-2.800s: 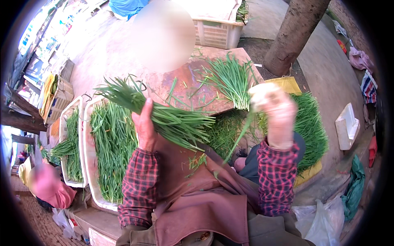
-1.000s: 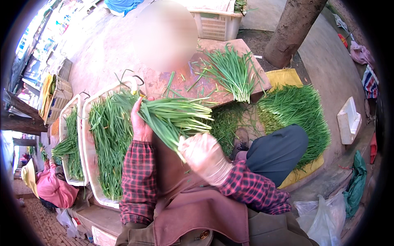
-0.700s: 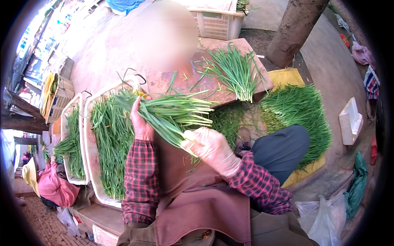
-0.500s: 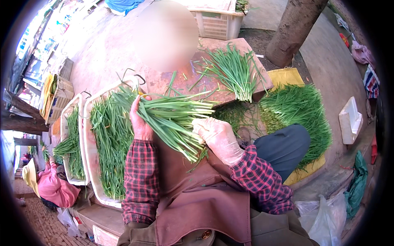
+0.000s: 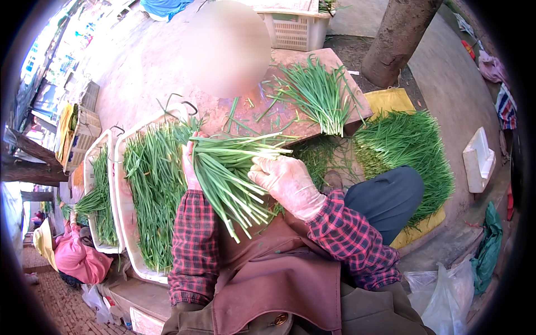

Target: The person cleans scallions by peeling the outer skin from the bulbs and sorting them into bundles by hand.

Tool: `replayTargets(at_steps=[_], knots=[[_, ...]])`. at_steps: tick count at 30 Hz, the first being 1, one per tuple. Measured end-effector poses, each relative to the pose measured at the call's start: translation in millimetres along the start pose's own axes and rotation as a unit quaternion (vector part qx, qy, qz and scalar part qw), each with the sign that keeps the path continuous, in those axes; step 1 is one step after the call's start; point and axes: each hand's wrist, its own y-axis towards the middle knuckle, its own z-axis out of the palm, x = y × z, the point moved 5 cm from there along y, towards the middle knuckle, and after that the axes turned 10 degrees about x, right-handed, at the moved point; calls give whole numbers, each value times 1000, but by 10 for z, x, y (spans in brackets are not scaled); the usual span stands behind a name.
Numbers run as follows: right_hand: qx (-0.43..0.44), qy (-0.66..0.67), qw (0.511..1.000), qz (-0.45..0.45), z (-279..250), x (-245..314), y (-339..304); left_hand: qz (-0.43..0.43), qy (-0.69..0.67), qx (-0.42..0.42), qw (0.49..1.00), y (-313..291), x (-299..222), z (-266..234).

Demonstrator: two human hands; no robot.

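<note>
My left hand (image 5: pixel 190 164) is wrapped round the leafy end of a bunch of garlic chives (image 5: pixel 226 164), which I hold over my lap. The pale stem ends fan out toward the right, some drooping downward. My right hand (image 5: pixel 293 185), in what looks like a thin pale glove, has its fingers closed at the stems; its fingertips are partly hidden. Ahead, a loose pile of chives (image 5: pixel 321 97) lies on a low reddish board (image 5: pixel 349 95). A large stack of chives (image 5: pixel 410 159) rests on a yellow sheet (image 5: pixel 393 100) to my right.
Left of me stand two white crates (image 5: pixel 124 212) (image 5: pixel 114 247) filled with long greens. A tree trunk (image 5: pixel 399 42) rises beyond the board. Plastic bags (image 5: pixel 446 293) and a white foam piece (image 5: pixel 479 159) lie at the right. Another person in pink (image 5: pixel 78 254) crouches at far left.
My right hand has shifted slightly left and down along the stems. The bunch's lower stems have spread apart and hang lower. My left hand still grips the leafy end.
</note>
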Motion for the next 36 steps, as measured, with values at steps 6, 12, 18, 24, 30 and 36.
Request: replayTargets(at_steps=[6, 12, 18, 24, 30, 36], knots=[[-73, 304, 950, 9, -166, 186, -61, 25, -21, 6, 999, 62, 51, -394], [-181, 97, 979, -19, -382, 384, -437, -13, -143, 2, 990, 51, 14, -215], [94, 442, 853, 260, -34, -20, -295, -35, -258, 39, 965, 37, -5, -29], [63, 223, 963, 136, 96, -132, -184, -51, -275, 98, 955, 95, -67, 2], [69, 447, 884, 120, 368, -133, -16, -16, -227, 10, 974, 147, -81, -203], [1, 323, 939, 116, 469, -206, -141, -21, -229, 53, 972, 136, -90, -137]])
